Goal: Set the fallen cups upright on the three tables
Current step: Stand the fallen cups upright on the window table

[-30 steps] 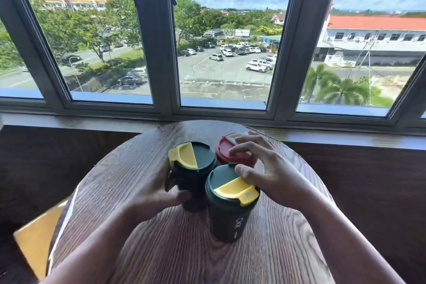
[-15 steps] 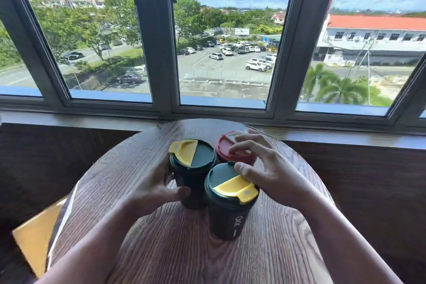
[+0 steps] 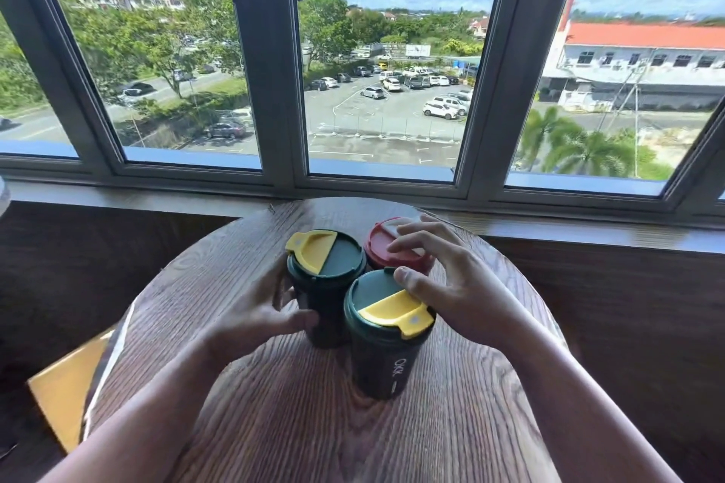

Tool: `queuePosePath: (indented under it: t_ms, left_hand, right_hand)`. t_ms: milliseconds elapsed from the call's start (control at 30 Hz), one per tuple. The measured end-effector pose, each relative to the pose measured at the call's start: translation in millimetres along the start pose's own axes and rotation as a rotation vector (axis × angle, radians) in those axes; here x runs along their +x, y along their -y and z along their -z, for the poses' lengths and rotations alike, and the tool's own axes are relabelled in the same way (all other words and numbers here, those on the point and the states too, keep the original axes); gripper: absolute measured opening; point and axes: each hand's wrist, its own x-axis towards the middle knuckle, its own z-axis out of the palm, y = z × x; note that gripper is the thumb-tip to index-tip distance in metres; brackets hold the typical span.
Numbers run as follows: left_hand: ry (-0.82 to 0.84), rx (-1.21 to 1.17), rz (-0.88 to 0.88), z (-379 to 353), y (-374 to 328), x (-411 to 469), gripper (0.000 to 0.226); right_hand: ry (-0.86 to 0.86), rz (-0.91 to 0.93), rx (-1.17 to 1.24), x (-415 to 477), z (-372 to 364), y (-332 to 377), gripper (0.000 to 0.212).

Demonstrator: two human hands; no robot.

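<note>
Three lidded cups stand upright in a tight cluster on a round wooden table [image 3: 243,384]. The near green cup [image 3: 386,345] has a green and yellow lid. A second green cup [image 3: 323,274] with the same lid stands behind it to the left. A red-lidded cup [image 3: 382,247] stands at the back right. My left hand [image 3: 255,318] wraps the side of the second green cup, thumb in front. My right hand [image 3: 451,286] hovers with spread fingers, fingertips resting on the red lid and thumb touching the near green lid.
A window sill [image 3: 157,196] and a wide framed window [image 3: 270,90] run just behind the table. A dark wood-panelled wall [image 3: 627,325] lies below the sill. A yellow seat [image 3: 66,392] shows at the lower left beside the table's edge.
The left hand has loosened slightly around the second green cup. The right hand's fingers have spread a little over the lids. The cups stay upright.
</note>
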Motion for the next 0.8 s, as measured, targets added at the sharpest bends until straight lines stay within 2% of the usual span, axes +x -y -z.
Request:
queuePosePath:
  t_ms: [167,267,400,567,700,800]
  left_hand:
    - [-0.045,0.021,-0.013,7.7,-15.2,-3.3,0.114]
    - [-0.089,0.094,-0.055,12.5,-28.0,-4.2,0.109]
    - [-0.178,0.220,-0.096,20.7,-54.3,-6.9,0.101]
    - [-0.262,0.557,-0.086,26.9,-103.2,-16.7,0.081]
    - [-0.219,0.882,-0.083,37.9,-140.6,-33.8,0.072]
    - [-0.180,1.042,-0.010,56.9,-159.0,-53.3,0.065]
  right_hand:
    - [0.021,0.011,-0.034,0.3,6.4,6.8,0.028]
    - [0.028,0.002,-0.068,2.7,13.5,14.0,0.022]
    - [-0.045,0.034,-0.121,10.5,21.6,27.3,0.018]
    - [-0.036,0.135,-0.191,29.9,26.3,58.5,0.029]
    - [0.004,0.245,-0.280,45.5,15.3,97.4,0.025]
    - [0.059,0.304,-0.345,55.9,-3.9,128.0,0.030]
